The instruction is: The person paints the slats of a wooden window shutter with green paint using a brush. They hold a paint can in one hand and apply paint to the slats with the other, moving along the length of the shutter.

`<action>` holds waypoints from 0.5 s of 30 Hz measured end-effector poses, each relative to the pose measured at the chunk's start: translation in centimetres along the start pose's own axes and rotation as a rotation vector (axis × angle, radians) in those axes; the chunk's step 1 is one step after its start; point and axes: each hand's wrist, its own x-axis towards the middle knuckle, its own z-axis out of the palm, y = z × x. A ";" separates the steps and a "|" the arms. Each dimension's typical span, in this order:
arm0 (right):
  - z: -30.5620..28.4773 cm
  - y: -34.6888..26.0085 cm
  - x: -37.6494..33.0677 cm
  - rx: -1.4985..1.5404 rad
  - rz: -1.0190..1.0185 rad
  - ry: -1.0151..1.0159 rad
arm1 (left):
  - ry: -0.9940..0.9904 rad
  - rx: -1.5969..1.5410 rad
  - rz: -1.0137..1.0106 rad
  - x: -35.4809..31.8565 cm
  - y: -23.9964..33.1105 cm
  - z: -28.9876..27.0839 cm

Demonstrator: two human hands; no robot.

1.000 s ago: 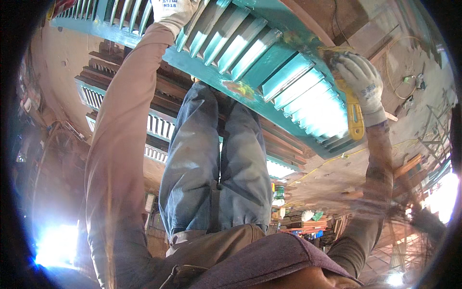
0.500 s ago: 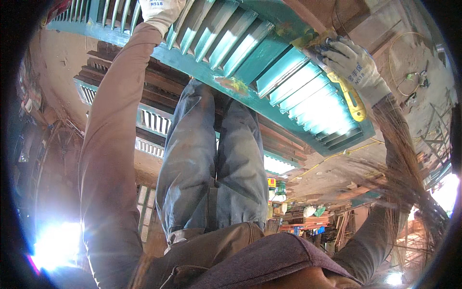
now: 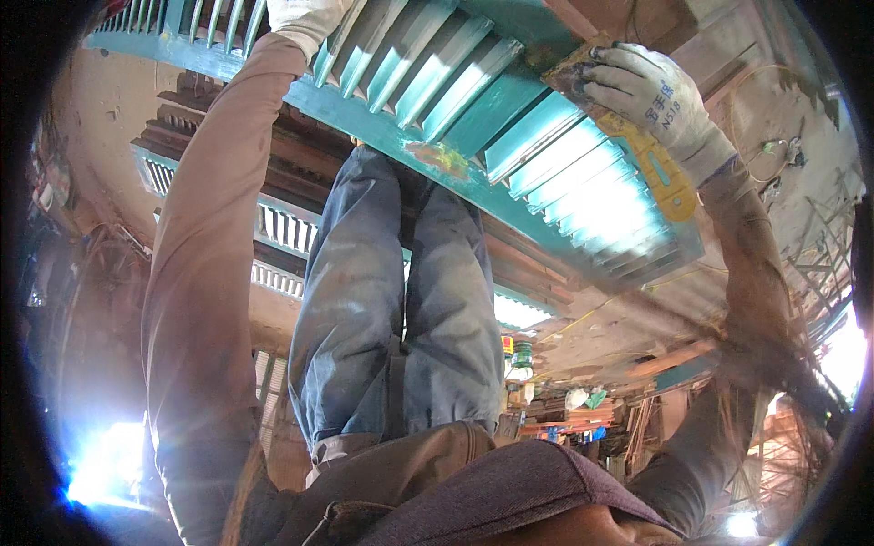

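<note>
**Right hand (image 3: pixel 642 98) grips yellow-handled tool (image 3: pixel 628 139) at teal shutter's (image 3: pixel 492 111) far edge**

Your right hand grasps the yellow-handled tool close to its head, likely so your fingers can press near the surface; its handle points back toward the shutter's right end. Your left hand (image 3: pixel 305 20) lies over the slats farther left, perhaps to steady the shutter, but its fingers leave the view, so I cannot tell whether they grip. A yellowish patch (image 3: pixel 440 158) marks the near edge.
</note>
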 end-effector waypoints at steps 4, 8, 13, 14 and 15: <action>0.5 0.4 -2.2 0.027 -0.048 -0.055 | 0.015 0.000 0.009 0.0 -0.1 0.0; -0.4 0.5 -4.1 0.095 -0.017 -0.042 | -0.004 -0.014 -0.009 -0.4 -0.4 -0.3; -2.0 1.6 -3.2 0.132 0.101 0.098 | 0.013 -0.037 -0.010 -0.4 -0.4 -0.4; -1.8 1.8 -2.7 0.132 0.093 0.155 | 0.015 -0.018 -0.011 -0.4 -0.4 -0.4; -1.8 1.8 -2.1 0.129 0.092 0.210 | 0.019 -0.006 -0.006 -0.3 -0.4 -0.3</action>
